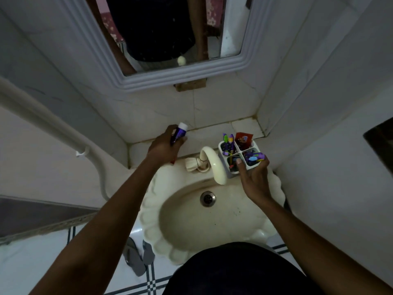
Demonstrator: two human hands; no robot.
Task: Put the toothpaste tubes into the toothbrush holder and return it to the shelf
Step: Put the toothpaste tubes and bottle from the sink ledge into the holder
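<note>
My left hand (164,145) grips a purple toothpaste tube (178,133) with a white cap, held over the left part of the tiled shelf (212,135). The white four-compartment toothbrush holder (230,171) is over the sink's right rim, beside the tap. My right hand (254,179) grips its near right side, thumb on the rim. Toothbrushes (228,143) stand in the far left compartment, a red packet (243,139) in the far right one, and a purple tube (254,159) lies in the near right one.
A cream tap (212,162) arches over the scalloped sink (148,209) just left of the holder. A framed mirror (170,75) hangs above the shelf. Tiled walls close in at left and right. A white pipe (63,133) runs down the left wall. Grey slippers (136,258) lie on the floor.
</note>
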